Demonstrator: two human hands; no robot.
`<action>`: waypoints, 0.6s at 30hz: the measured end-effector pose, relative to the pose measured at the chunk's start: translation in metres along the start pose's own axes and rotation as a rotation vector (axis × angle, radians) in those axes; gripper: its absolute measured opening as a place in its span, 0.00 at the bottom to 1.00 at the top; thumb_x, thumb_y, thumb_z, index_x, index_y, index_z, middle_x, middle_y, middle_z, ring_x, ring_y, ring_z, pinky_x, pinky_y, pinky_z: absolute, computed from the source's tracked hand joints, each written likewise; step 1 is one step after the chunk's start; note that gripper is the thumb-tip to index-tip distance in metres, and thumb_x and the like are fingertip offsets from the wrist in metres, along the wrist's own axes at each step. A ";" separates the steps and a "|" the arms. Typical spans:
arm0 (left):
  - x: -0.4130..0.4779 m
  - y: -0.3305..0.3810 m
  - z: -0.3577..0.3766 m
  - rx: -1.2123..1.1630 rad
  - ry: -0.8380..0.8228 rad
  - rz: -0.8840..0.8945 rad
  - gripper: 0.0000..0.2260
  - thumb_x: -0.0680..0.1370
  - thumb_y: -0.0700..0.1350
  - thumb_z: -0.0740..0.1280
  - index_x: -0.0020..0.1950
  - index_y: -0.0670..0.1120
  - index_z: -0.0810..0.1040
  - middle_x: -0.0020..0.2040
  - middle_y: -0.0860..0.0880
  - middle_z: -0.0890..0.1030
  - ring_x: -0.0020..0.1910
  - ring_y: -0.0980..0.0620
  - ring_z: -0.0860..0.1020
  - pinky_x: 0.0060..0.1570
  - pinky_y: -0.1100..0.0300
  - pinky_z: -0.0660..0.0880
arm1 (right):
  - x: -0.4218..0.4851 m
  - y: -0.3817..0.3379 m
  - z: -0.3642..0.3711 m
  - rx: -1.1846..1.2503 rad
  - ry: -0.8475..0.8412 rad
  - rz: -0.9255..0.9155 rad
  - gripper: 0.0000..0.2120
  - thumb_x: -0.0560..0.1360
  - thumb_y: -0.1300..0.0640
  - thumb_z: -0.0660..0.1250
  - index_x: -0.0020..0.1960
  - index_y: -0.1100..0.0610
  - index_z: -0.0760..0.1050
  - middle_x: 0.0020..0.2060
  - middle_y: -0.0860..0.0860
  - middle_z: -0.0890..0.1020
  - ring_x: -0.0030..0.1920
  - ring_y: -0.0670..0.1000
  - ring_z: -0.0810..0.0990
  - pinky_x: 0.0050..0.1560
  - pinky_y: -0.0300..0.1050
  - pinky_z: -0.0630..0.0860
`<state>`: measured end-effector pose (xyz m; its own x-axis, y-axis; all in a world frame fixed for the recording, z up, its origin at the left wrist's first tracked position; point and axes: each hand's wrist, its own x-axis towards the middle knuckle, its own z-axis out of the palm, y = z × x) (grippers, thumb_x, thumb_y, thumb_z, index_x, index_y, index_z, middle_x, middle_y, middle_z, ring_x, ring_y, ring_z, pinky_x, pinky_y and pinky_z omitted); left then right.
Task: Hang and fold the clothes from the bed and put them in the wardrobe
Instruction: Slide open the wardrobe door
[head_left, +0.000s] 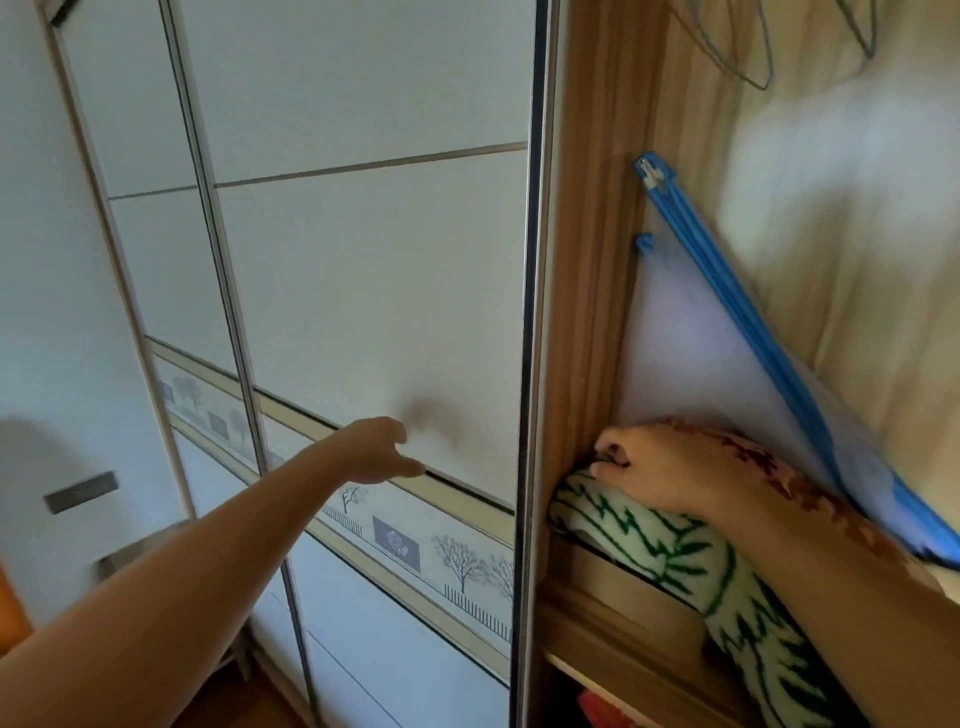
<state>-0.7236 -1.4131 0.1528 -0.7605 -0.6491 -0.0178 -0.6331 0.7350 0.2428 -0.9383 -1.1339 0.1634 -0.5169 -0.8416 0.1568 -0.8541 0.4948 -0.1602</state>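
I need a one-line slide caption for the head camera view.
Left hand touches the sliding wardrobe door while the right hand rests on a green-and-white cloth on the shelf.

Home interior: we face a fitted wardrobe (587, 312) whose white sliding door (363, 286), banded with a printed row of trees (457, 561), fills nine to twelve o'clock. Wire hangers (748, 52) hang at one o'clock; at three, a blue-zipped storage bag (727, 364) leans over a green-and-white blanket (675, 551) on a shelf (613, 639).
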 end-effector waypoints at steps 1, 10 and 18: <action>-0.005 0.005 0.007 0.017 -0.014 0.008 0.30 0.77 0.59 0.71 0.72 0.44 0.71 0.70 0.44 0.75 0.67 0.45 0.73 0.66 0.54 0.70 | -0.007 0.003 0.005 -0.048 -0.033 0.014 0.18 0.80 0.38 0.63 0.63 0.47 0.78 0.53 0.46 0.82 0.51 0.48 0.79 0.51 0.43 0.74; -0.052 0.056 0.094 0.090 -0.189 0.094 0.27 0.77 0.58 0.70 0.70 0.44 0.74 0.69 0.45 0.76 0.66 0.46 0.74 0.63 0.56 0.70 | -0.082 0.035 0.035 -0.099 -0.319 0.163 0.20 0.79 0.39 0.64 0.63 0.52 0.77 0.61 0.52 0.79 0.58 0.53 0.77 0.62 0.49 0.74; -0.064 0.149 0.155 0.180 -0.313 0.331 0.24 0.78 0.59 0.68 0.66 0.45 0.77 0.64 0.46 0.78 0.63 0.45 0.75 0.61 0.53 0.73 | -0.156 0.083 0.047 -0.061 -0.421 0.319 0.19 0.80 0.41 0.62 0.59 0.55 0.78 0.55 0.53 0.80 0.54 0.52 0.78 0.55 0.47 0.75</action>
<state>-0.7920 -1.2320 0.0395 -0.9147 -0.3050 -0.2650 -0.3437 0.9322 0.1135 -0.9259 -0.9715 0.0793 -0.6946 -0.6550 -0.2976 -0.6664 0.7416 -0.0769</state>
